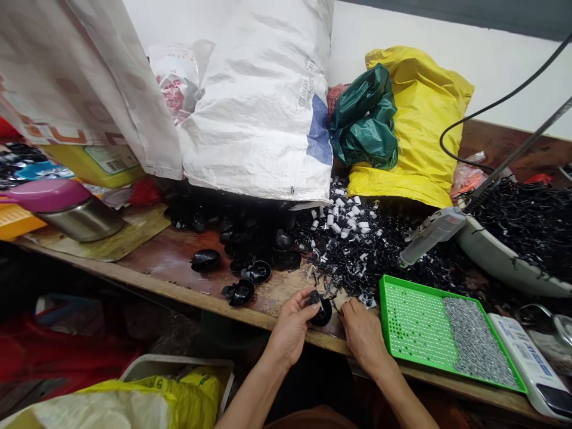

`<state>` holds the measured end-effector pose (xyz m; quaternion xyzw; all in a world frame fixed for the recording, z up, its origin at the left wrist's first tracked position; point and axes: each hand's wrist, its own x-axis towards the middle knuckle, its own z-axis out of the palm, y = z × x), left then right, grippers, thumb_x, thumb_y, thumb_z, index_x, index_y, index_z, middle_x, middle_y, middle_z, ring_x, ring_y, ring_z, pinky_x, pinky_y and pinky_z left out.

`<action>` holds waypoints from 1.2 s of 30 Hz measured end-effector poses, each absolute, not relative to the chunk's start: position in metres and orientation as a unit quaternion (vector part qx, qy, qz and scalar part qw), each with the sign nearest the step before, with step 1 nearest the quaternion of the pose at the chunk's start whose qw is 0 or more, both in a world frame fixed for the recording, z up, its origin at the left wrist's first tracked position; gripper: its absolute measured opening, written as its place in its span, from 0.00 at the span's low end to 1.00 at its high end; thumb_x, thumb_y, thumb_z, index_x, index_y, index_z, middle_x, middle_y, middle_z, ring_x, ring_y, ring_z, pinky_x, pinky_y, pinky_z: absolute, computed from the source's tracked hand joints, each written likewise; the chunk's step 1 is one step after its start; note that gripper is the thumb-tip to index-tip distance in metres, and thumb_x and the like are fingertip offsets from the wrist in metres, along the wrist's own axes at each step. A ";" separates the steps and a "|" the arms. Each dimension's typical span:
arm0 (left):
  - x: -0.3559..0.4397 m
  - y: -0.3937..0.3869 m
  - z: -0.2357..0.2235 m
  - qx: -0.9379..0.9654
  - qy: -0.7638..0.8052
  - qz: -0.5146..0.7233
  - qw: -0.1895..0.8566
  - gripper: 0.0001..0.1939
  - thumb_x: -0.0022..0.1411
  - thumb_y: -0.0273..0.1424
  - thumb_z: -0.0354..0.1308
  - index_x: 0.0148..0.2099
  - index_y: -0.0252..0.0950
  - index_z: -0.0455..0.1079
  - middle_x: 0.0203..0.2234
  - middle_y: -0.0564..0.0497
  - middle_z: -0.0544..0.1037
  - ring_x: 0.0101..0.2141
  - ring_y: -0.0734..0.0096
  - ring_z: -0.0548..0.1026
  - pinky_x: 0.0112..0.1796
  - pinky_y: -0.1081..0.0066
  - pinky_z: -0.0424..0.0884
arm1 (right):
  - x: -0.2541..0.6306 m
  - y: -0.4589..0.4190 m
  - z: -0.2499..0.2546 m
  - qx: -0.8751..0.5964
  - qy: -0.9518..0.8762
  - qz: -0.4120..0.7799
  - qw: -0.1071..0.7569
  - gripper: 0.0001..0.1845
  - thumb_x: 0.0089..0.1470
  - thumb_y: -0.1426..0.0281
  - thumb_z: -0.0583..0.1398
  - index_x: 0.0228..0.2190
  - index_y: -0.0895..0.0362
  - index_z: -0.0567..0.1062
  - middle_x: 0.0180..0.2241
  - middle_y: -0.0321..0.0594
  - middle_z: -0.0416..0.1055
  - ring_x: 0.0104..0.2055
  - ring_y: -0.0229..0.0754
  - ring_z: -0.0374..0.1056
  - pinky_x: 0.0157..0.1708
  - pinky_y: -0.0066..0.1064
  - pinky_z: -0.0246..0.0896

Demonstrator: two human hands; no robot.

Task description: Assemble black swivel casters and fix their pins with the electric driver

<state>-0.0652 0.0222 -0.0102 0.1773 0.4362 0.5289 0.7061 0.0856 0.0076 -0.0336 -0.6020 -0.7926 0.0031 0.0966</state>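
The left grip point(291, 326) is closed, thumb and fingers pinching a round black plastic cap point(322, 314) near its upper edge, where a small black tab point(314, 298) stands up from it. The right grip point(363, 336) comes in from the other side with its fingers close to the cap's rim; whether they are holding it or only beside it, I can't tell from here. The cap looks light and stiff, a thin moulding with a glossy surface that could slip, so its rim and that tab seem the sensible places to take hold. It sits just above the front edge of the wooden bench point(187, 292), and more black caps point(239, 292) lie to its left, thickening into a dark pile point(196, 208) under a white woven sack point(254, 101). Behind the hands spreads a heap of black and white plastic scraps point(357, 238). To the right are a green perforated tray point(404, 322) partly covered with small grey pieces point(476, 339), a white digital scale point(525, 357), and a white basin point(500, 256) full of black plastic strips point(527, 226). Farther back lie a yellow bag point(415, 125) and a dark green bag point(364, 119), and at the far left stands a steel pot point(80, 219) with a pink lid point(44, 195).
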 end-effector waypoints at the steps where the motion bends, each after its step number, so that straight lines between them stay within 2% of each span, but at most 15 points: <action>1: -0.065 0.022 -0.011 0.178 0.438 0.529 0.705 0.18 0.39 0.22 0.63 0.36 0.33 0.68 0.27 0.52 0.74 0.29 0.74 0.69 0.30 0.75 0.63 | 0.087 0.008 -0.034 -0.605 -0.786 0.019 0.123 0.08 0.51 0.78 0.49 0.26 0.57 0.65 0.27 0.40 0.65 0.30 0.40 0.63 0.27 0.28 0.51; 4: -0.063 0.020 -0.013 0.190 0.431 0.523 0.710 0.17 0.39 0.22 0.62 0.36 0.32 0.68 0.29 0.51 0.74 0.30 0.74 0.69 0.32 0.74 0.63 | 0.091 0.009 -0.030 -0.621 -0.740 0.114 0.232 0.08 0.53 0.73 0.48 0.25 0.57 0.63 0.25 0.37 0.63 0.27 0.38 0.61 0.27 0.28 0.53; 7: -0.058 0.016 -0.014 0.211 0.421 0.514 0.717 0.15 0.41 0.22 0.62 0.36 0.32 0.70 0.30 0.50 0.75 0.32 0.72 0.69 0.35 0.73 0.63 | 0.092 0.008 -0.022 -0.600 -0.656 0.281 0.363 0.07 0.52 0.67 0.51 0.25 0.56 0.62 0.22 0.33 0.61 0.24 0.35 0.59 0.24 0.26 0.54; 9: -0.055 0.013 -0.013 0.233 0.417 0.511 0.715 0.14 0.41 0.22 0.61 0.35 0.32 0.70 0.30 0.50 0.75 0.32 0.72 0.69 0.36 0.73 0.62 | 0.089 0.007 -0.018 -0.554 -0.588 0.403 0.431 0.07 0.49 0.65 0.56 0.29 0.56 0.64 0.23 0.32 0.61 0.24 0.34 0.59 0.23 0.24 0.55; 12: -0.051 0.009 -0.009 0.279 0.406 0.500 0.712 0.11 0.42 0.21 0.60 0.33 0.33 0.71 0.28 0.51 0.75 0.31 0.72 0.69 0.36 0.73 0.62 | 0.085 0.002 -0.015 -0.507 -0.554 0.486 0.448 0.17 0.46 0.66 0.59 0.39 0.56 0.67 0.23 0.32 0.61 0.25 0.34 0.58 0.26 0.25 0.56; 17: -0.049 0.005 -0.005 0.327 0.402 0.485 0.704 0.10 0.43 0.20 0.58 0.32 0.33 0.72 0.27 0.52 0.75 0.32 0.71 0.69 0.36 0.74 0.62 | 0.089 -0.006 -0.009 -0.510 -0.615 0.455 0.393 0.15 0.45 0.68 0.60 0.38 0.55 0.73 0.25 0.34 0.64 0.26 0.35 0.58 0.27 0.27 0.55; 22: -0.046 0.003 -0.002 0.327 0.407 0.473 0.710 0.10 0.44 0.20 0.57 0.32 0.33 0.71 0.27 0.51 0.75 0.32 0.72 0.69 0.36 0.74 0.61 | 0.095 -0.009 -0.003 -0.521 -0.615 0.435 0.402 0.15 0.45 0.68 0.60 0.39 0.55 0.72 0.25 0.35 0.65 0.26 0.34 0.60 0.25 0.26 0.56; 26: -0.046 0.002 0.001 0.321 0.404 0.463 0.720 0.10 0.44 0.20 0.57 0.33 0.33 0.71 0.28 0.51 0.75 0.32 0.72 0.68 0.35 0.75 0.61 | 0.095 -0.011 -0.001 -0.517 -0.635 0.437 0.371 0.15 0.45 0.70 0.60 0.38 0.57 0.72 0.23 0.34 0.64 0.24 0.34 0.59 0.23 0.25 0.56; 32: -0.046 0.001 0.001 0.304 0.385 0.431 0.757 0.12 0.43 0.19 0.58 0.34 0.33 0.69 0.27 0.51 0.75 0.31 0.72 0.69 0.33 0.75 0.62 | 0.089 -0.015 -0.006 -0.529 -0.719 0.282 0.352 0.11 0.44 0.68 0.61 0.32 0.59 0.71 0.21 0.34 0.63 0.22 0.34 0.58 0.22 0.25 0.54; 36: -0.044 0.002 -0.002 0.287 0.408 0.467 0.730 0.10 0.41 0.20 0.60 0.30 0.33 0.69 0.24 0.52 0.74 0.29 0.74 0.69 0.31 0.76 0.63 | 0.084 -0.016 -0.012 -0.525 -0.716 0.260 0.380 0.16 0.43 0.68 0.61 0.37 0.58 0.70 0.22 0.34 0.63 0.22 0.34 0.58 0.22 0.24 0.55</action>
